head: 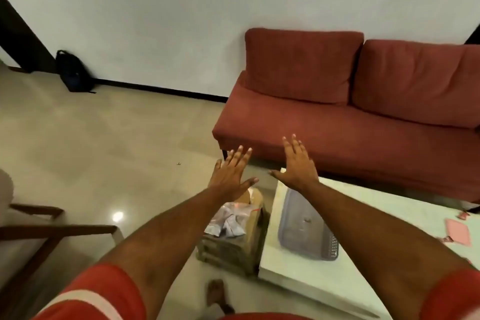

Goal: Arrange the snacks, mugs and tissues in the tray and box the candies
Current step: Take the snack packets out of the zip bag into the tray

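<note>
Left hand [232, 176], right hand [297, 163]: both outstretched, fingers spread flat, holding nothing. Grey tray [306, 228]: on pale table [389, 254], near right. Cardboard box [233, 249]: floor, left of table.

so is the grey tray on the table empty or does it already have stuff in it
Nearly empty: the grey tray on the white table shows a bare floor apart from one small unidentifiable item near its middle.

Your right forearm covering part of the grey tray [298, 226], desk [291, 273] cut off at right edge, pink items [458, 234] there too blurred to identify, sofa [337, 132] cropped right
</note>
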